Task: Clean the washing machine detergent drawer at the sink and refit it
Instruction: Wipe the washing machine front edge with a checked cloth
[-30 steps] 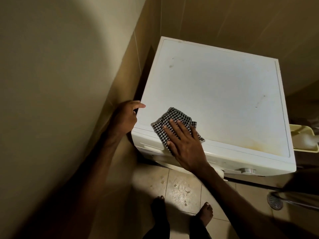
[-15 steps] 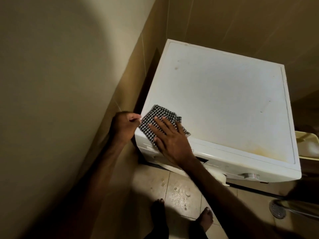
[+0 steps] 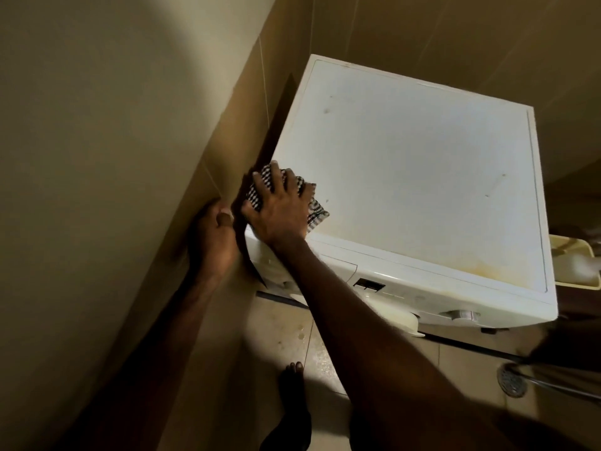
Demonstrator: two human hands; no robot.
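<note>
The white washing machine stands in a tiled corner. Its detergent drawer front sits flush in the upper left of the front panel, mostly behind my right forearm. My right hand presses a black-and-white checked cloth flat on the front-left corner of the machine's top, fingers spread. My left hand is curled in the narrow gap between the left wall and the machine's corner; I see nothing in it.
A display and a dial are on the front panel. A pale yellow tub stands at the right of the machine. A floor drain and my bare foot are on the wet tiles.
My right hand has slid the cloth left and back to the machine's left edge. My left hand has come off the corner and dropped into the gap by the wall.
</note>
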